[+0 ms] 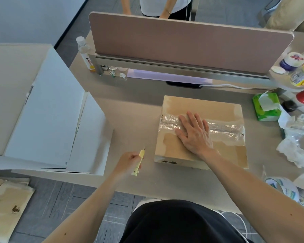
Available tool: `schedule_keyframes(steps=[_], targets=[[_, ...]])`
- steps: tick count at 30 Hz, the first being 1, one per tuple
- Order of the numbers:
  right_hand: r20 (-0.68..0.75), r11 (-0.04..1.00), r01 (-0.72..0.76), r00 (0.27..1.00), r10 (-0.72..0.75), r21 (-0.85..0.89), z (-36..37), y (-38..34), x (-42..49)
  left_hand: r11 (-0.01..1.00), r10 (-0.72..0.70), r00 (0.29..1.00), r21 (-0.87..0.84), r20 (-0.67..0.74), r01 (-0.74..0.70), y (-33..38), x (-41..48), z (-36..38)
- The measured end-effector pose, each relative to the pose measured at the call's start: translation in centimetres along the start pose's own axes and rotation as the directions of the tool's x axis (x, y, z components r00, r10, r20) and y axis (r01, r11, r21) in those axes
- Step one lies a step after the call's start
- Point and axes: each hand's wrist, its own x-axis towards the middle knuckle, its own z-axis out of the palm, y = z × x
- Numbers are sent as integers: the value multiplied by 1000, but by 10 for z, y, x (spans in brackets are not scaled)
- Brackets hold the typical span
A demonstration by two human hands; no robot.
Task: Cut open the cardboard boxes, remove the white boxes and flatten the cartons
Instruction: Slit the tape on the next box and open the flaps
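One sealed cardboard box lies flat on the desk, right of centre, and its clear tape seam runs left to right. My right hand presses on the lid, fingers straight and spread over the tape. My left hand, just left of the box, grips one yellow utility knife with its blade pointing far. Two white boxes stand at the left. Flattened cartons lie on the grey floor, near left. A pink divider panel crosses the far edge, with one bottle beside it.
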Motion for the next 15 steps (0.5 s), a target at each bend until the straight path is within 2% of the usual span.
schedule_keyframes(steps=[2,8,15], targets=[[3,1000,19,1000,-19,19,-2,1,-1,997,-40,998,70,46,37,-26,6,-1],[4,997,65,998,-65,51,-5,5,-3,982,-135,990,138,34,129,-63,14,2],[13,994,80,997,-81,68,-5,7,-4,971,-149,987,180,-62,158,-66,13,10]])
